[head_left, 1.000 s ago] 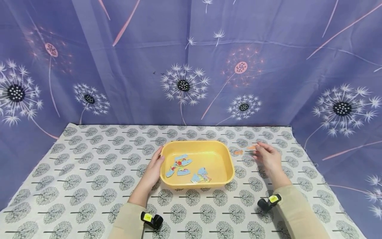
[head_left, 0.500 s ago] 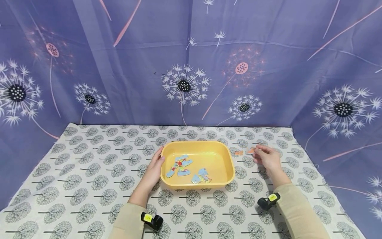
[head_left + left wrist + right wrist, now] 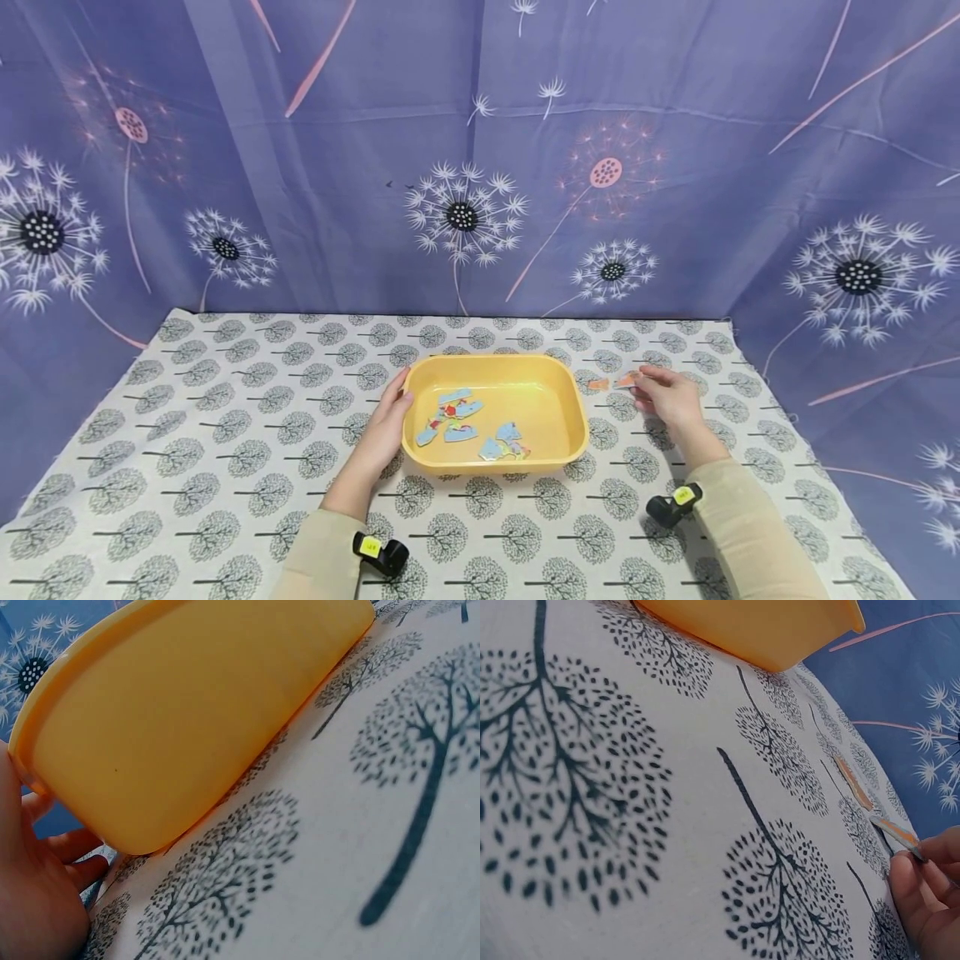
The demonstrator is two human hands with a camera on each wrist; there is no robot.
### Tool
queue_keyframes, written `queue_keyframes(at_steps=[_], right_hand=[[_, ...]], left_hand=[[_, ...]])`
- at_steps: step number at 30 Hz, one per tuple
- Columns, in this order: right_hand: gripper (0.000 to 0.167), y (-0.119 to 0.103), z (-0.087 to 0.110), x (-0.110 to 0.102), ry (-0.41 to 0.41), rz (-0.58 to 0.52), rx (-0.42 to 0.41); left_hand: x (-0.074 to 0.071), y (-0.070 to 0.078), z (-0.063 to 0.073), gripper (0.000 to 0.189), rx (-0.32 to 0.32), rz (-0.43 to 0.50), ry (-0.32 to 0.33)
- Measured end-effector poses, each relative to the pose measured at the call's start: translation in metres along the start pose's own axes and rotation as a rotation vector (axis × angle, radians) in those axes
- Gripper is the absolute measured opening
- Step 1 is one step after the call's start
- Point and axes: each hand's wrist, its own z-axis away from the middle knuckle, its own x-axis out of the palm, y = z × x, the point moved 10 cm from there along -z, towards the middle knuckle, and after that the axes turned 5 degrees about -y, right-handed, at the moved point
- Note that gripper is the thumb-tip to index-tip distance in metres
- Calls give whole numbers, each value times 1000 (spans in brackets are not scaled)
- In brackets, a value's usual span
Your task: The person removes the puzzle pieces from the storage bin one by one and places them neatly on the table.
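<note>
A yellow plastic basin (image 3: 551, 417) stands in the middle of the table, with several light-blue puzzle pieces (image 3: 461, 433) and more mixed-colour pieces (image 3: 506, 446) inside. My left hand (image 3: 384, 425) holds the basin's left end; in the left wrist view its thumb is at the rim and its fingers (image 3: 73, 844) bend in beside the wall. To the right of the basin, my right hand (image 3: 672, 406) pinches an orange puzzle piece (image 3: 898, 833) between thumb and fingers, tilted just above the cloth. Another orange piece (image 3: 598, 384) lies flat, close to the held one's left end.
A white cloth with grey tree prints (image 3: 225, 467) covers the table. Behind and beside it hangs a purple curtain (image 3: 337, 208) with dandelion patterns. Black wrist cameras (image 3: 381, 554) are strapped over both sleeves.
My right hand has lowered and shifted slightly left, bringing the pinched orange piece nearer to the lying one and tilting it. My left hand and the basin stay put.
</note>
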Motion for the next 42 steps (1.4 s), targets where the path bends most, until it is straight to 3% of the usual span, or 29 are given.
queue_keyframes(at_steps=[9, 21, 32, 42], right_hand=[[53, -7, 2, 6, -54, 143, -19], [56, -8, 5, 4, -63, 132, -18], [53, -14, 12, 0, -52, 197, -39], [55, -40, 26, 16, -116, 374, -178]], left_hand=[[0, 2, 1, 52, 6, 4, 1], [0, 1, 1, 52, -37, 21, -19], [-1, 3, 1, 52, 8, 2, 1], [0, 4, 2, 53, 1, 9, 2]])
